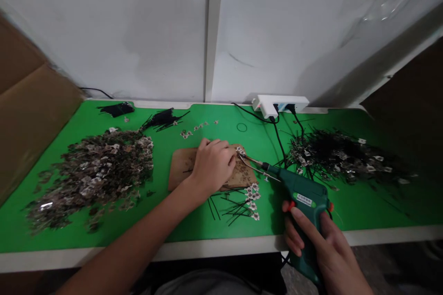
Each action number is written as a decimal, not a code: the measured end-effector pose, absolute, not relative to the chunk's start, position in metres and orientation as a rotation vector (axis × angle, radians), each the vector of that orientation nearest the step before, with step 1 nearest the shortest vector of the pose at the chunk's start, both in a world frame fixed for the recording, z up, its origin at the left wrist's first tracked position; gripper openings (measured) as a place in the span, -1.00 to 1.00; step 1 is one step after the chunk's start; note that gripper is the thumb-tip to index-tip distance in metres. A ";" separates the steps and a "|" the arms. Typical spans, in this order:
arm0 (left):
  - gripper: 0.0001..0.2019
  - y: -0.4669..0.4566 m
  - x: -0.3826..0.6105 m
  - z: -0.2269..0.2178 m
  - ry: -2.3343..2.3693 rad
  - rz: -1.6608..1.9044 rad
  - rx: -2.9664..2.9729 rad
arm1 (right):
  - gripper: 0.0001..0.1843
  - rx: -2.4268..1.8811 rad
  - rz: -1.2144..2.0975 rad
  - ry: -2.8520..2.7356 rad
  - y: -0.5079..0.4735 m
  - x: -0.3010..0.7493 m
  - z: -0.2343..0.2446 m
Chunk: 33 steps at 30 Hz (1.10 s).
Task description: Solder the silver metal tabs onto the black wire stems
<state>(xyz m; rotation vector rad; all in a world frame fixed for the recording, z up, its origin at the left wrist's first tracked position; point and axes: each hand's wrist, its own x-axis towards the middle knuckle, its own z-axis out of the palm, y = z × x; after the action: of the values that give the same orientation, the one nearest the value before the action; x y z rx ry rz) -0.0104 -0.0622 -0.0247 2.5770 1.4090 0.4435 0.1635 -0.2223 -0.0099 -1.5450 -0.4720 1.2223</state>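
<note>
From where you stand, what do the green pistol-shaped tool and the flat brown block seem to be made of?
The green pistol-shaped tool looks like hard plastic, smooth with a faint sheen; its thin nozzle seems to be metal, judging by its metallic tone. The flat brown block, dull tan with dark specks, is probably wood, though stiff board is possible.

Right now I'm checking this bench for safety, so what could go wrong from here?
The green soldering gun in the right hand points its metal tip at the left hand; if hot, a slip might burn it. The black cord beside the right-side pile could snag pieces.
</note>
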 end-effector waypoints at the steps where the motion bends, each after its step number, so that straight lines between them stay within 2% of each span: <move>1: -0.81 -0.062 -0.010 -0.025 1.412 0.445 2.576 | -0.63 -1.548 1.225 -0.468 -0.222 0.163 -0.009; 8: -0.80 -0.061 -0.010 -0.026 1.406 0.467 2.573 | -0.54 -1.568 1.228 -0.444 -0.224 0.167 -0.016; 22: -0.79 -0.061 -0.009 -0.026 1.408 0.425 2.568 | -0.55 -1.568 1.228 -0.484 -0.223 0.170 -0.018; 33: -0.79 -0.061 -0.009 -0.026 1.405 0.434 2.579 | -0.69 -1.469 1.064 -0.379 -0.233 0.153 -0.021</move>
<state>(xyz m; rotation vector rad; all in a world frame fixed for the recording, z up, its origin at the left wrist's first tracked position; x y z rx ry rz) -0.0093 -0.0615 -0.0261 2.5788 1.4053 0.4337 0.1528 -0.2327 -0.0206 -1.4686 -0.3790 1.0645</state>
